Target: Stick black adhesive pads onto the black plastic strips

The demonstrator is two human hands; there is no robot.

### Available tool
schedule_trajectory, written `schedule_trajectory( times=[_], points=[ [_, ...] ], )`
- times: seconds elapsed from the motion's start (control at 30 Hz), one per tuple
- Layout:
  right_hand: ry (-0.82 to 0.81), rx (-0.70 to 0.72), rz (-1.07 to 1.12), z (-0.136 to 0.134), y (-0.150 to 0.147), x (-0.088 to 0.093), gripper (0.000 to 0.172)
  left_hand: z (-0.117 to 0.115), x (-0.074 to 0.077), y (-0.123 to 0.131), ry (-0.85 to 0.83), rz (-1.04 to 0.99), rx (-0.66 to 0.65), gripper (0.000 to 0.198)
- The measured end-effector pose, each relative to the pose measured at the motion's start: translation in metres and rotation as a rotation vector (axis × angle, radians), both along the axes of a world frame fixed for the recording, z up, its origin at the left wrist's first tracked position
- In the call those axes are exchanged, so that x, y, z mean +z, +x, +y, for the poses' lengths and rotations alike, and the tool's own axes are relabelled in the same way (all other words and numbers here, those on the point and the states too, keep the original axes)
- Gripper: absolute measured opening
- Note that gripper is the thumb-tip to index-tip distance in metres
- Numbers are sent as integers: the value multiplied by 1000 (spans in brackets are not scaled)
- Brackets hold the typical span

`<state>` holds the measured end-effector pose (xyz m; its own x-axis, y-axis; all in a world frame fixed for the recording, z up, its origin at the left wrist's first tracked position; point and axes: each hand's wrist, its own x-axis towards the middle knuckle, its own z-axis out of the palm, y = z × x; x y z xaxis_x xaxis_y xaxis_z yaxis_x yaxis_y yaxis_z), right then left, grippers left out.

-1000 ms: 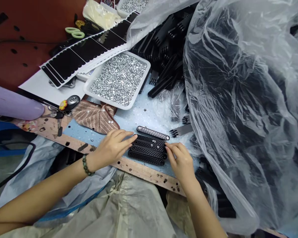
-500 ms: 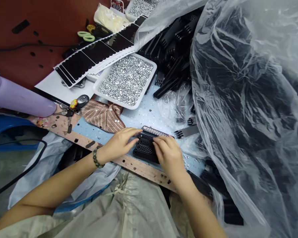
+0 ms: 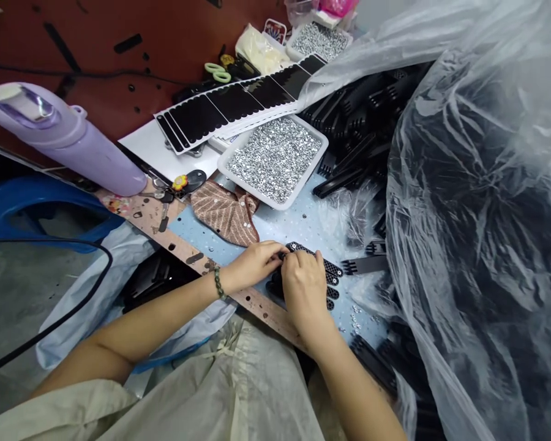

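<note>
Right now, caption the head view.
Left hand and right hand touch black perforated strips on a blue board beside a silver-filled tray.

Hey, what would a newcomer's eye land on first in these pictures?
A huge clear plastic sheet billows over the right side, with black slotted parts heaped beside it. In the middle sits a white tray of glittering silver pieces. Just below it, the left hand, with a beaded bracelet, and the right hand are over black perforated strips.
</note>
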<state>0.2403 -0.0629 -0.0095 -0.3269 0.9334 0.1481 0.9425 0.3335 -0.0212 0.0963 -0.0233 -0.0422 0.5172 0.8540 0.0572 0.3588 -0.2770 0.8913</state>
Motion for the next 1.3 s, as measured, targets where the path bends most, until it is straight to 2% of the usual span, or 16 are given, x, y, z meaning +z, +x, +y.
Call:
schedule_trajectory(
  times=[0.27,0.4,0.63,0.73,0.87,0.93,1.0,1.07,1.13,1.3],
  points=[
    [119,71,89,-9,16,-4,15,0,-1,0,-41,0,-10,27],
    [74,141,82,-14,18,-6,20,0,-1,0,-40,-15,-11,26],
    [-23,84,210,-17,19,-4,24,0,-5,0,-8,-11,-10,28],
    [-6,27,327,-16,32,4,25,-2,0,-6,72,-3,-26,31],
    [23,-139,383,-12,66,8,30,0,12,-9,210,69,-15,34],
    [-34,-194,338,-11,81,4,33,6,16,-4,308,133,-34,36],
    [-118,-211,298,-12,92,0,33,12,19,4,386,204,-106,37],
    [-131,-218,312,-16,96,-1,32,15,22,12,420,265,-162,36],
    [-69,-216,361,-22,95,0,28,15,26,19,447,289,-170,31],
    [-32,-136,399,-36,82,1,16,3,33,36,559,295,-234,20]
  ],
)
